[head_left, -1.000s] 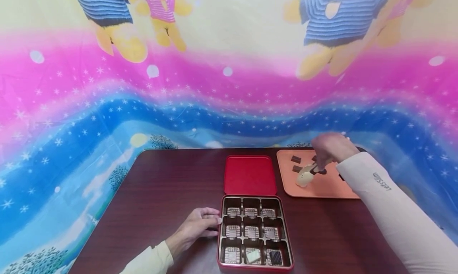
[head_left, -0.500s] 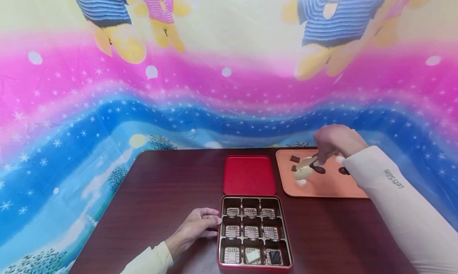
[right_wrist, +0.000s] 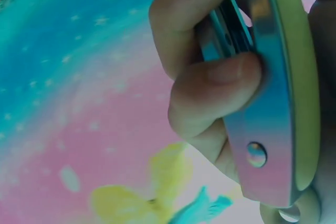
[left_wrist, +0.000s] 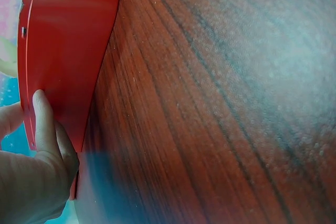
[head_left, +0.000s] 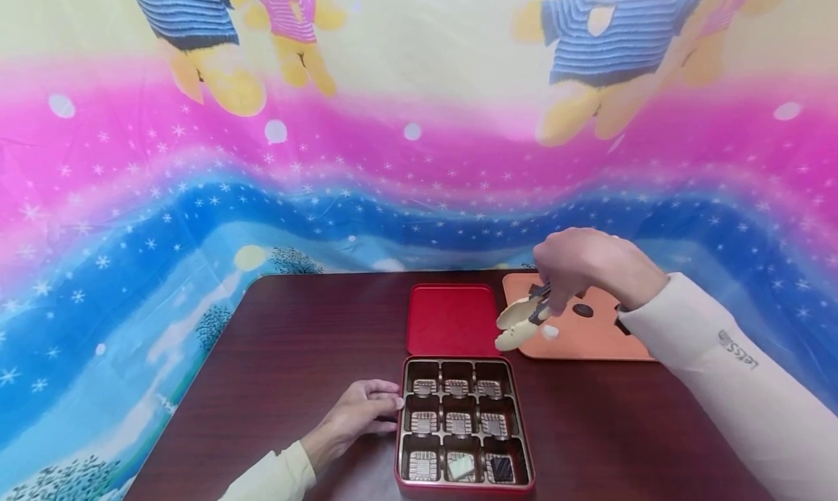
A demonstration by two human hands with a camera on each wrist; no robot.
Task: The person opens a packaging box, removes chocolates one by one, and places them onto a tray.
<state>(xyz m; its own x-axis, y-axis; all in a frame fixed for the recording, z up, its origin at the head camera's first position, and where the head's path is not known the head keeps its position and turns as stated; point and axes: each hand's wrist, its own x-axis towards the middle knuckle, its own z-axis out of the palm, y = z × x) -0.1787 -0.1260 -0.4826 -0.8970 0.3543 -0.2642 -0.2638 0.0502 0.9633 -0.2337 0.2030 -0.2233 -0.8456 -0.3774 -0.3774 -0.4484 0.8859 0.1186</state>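
Note:
My right hand (head_left: 583, 265) grips a pair of tongs (head_left: 517, 335) with cream tips, over the gap between the red lid and the orange tray. The tips stand apart; whether anything sits between them I cannot tell. In the right wrist view, fingers curl round the metal handle (right_wrist: 268, 140). My left hand (head_left: 356, 414) rests its fingers against the left side of a red tin (head_left: 399, 450) with a divided insert. A white chocolate (head_left: 461, 467) lies in the tin's front middle compartment, a dark striped chocolate (head_left: 501, 470) in the front right one. The left wrist view shows straight fingers on the tin's wall (left_wrist: 73, 51).
Behind the tin lies a flat red lid (head_left: 453, 319). The orange tray (head_left: 609, 345) at the back right bears an oval dark chocolate (head_left: 583, 310), a small white piece (head_left: 550, 331) and other dark pieces. A printed cloth (head_left: 419, 195) hangs behind the brown table (head_left: 314, 326).
The right hand and tongs have moved left from over the tray toward the lid and tin, uncovering the white piece and the oval chocolate. The left hand keeps its place at the tin.

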